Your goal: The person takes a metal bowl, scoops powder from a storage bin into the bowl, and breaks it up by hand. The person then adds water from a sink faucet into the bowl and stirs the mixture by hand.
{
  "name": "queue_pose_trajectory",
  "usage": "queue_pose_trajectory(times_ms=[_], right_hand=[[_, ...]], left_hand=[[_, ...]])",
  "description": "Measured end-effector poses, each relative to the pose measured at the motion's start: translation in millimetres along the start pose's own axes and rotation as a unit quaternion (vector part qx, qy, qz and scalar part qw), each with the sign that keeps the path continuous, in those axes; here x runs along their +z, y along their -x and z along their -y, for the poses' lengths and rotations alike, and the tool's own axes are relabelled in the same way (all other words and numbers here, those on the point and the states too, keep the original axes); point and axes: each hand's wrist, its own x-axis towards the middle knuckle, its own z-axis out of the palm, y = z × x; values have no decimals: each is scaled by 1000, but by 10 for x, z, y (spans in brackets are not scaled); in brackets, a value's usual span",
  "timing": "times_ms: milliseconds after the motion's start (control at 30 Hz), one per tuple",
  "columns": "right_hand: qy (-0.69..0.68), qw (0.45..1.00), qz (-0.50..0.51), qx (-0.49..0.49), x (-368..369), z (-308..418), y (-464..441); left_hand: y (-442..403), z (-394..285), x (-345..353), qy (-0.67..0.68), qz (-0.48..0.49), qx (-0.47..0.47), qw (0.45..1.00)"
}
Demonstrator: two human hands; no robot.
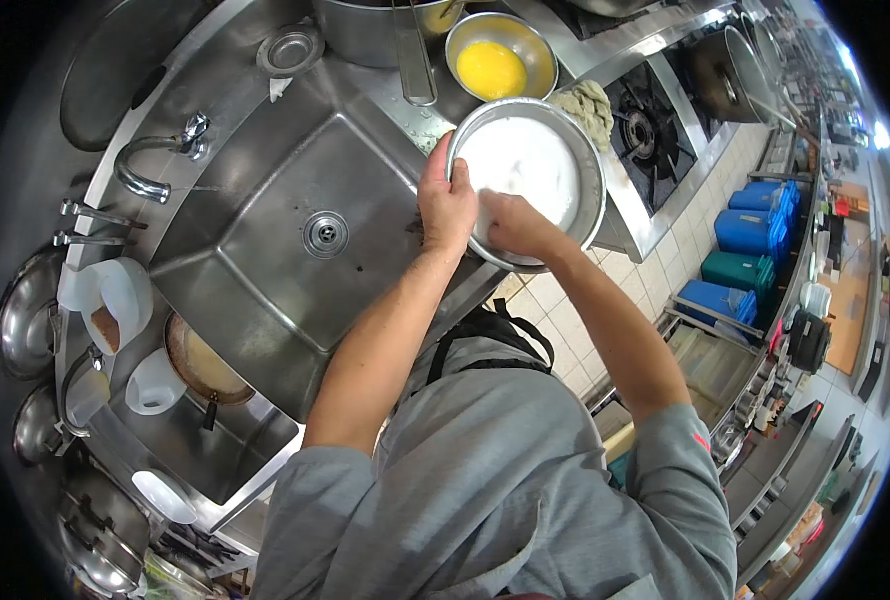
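Observation:
A round metal bowl (590, 215) with smooth white contents (525, 165) is held tilted in front of me, at the right edge of the sink. My left hand (447, 208) is closed on its left rim, with the thumb along the rim. My right hand (517, 226) reaches over the near side into the bowl, with curled fingers close to the white contents. Whether those fingers hold anything is hidden and slightly blurred. Just beyond stands a second metal bowl (540, 48) with a yellow mass (491, 69) in it.
To the left is a steel sink (265, 170) with a drain (326, 233) and a curved faucet (145, 180). A large pot (360, 35), a crumpled cloth (587, 112) and a gas burner (641, 130) surround the bowls. White plastic containers (130, 300) and a pan (190, 370) stand lower left.

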Motion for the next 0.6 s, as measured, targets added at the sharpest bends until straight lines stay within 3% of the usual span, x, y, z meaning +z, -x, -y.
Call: queue_pose_trajectory(times_ms=[67,167,200,267,300,367,433,600], right_hand=[[-105,986,-104,-76,100,50,-138],[-68,982,-168,-57,77,170,-320],[-70,982,-168,-58,7,188,-361],[11,990,-138,31,-131,189,-453],[10,990,-138,32,-168,130,-489],[136,976,-167,29,-275,-39,-514],[143,962,-234,7,-316,-293,-485],[131,963,-232,33,-210,-494,-242]], left_hand=[[-8,-9,9,-13,-2,7,1000],[8,-59,1,-18,2,-16,1000],[5,-51,-4,-21,6,-11,1000],[5,-50,-8,-25,12,-6,1000],[4,-62,-16,-48,10,10,999],[5,-81,-23,-73,9,25,997],[-7,-89,-21,-32,25,19,999],[-30,34,-7,-32,15,16,999]])
